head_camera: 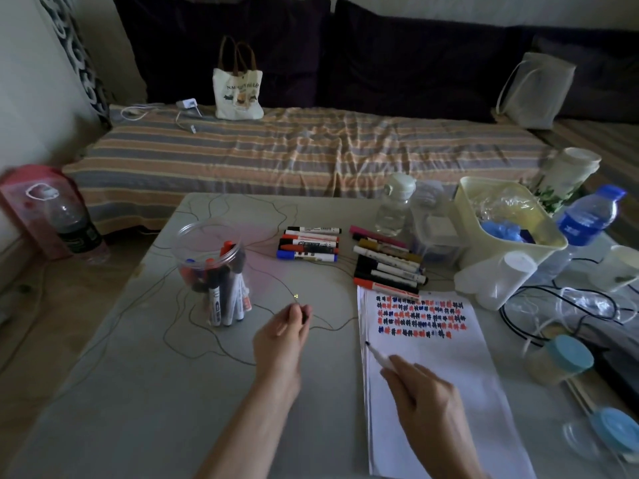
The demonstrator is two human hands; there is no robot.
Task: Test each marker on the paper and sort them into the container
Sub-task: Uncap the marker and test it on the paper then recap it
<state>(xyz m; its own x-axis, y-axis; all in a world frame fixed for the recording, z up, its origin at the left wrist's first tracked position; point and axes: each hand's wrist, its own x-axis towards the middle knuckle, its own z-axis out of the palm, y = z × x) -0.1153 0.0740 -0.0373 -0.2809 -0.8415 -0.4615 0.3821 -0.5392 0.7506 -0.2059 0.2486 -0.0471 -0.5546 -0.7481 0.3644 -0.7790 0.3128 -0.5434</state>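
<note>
My right hand (425,395) grips an uncapped white marker (378,356), its black tip at the left edge of the white paper (446,368). The paper carries rows of red, blue and black marks across its upper part. My left hand (283,337) hovers over the table, pinching a small dark cap (305,315) at its fingertips. A clear plastic jar (211,271) stands to the left with several markers upright in it. Two groups of loose markers lie further back: one (309,243) in the middle, another (387,262) just above the paper.
A cream bin (466,202), clear bottles (394,205), a blue-capped water bottle (587,216), white containers, blue-lidded jars (560,357) and tangled cables (560,309) crowd the table's right side. A striped couch with a tote bag (238,88) lies beyond the table. Thin wire loops across the tabletop.
</note>
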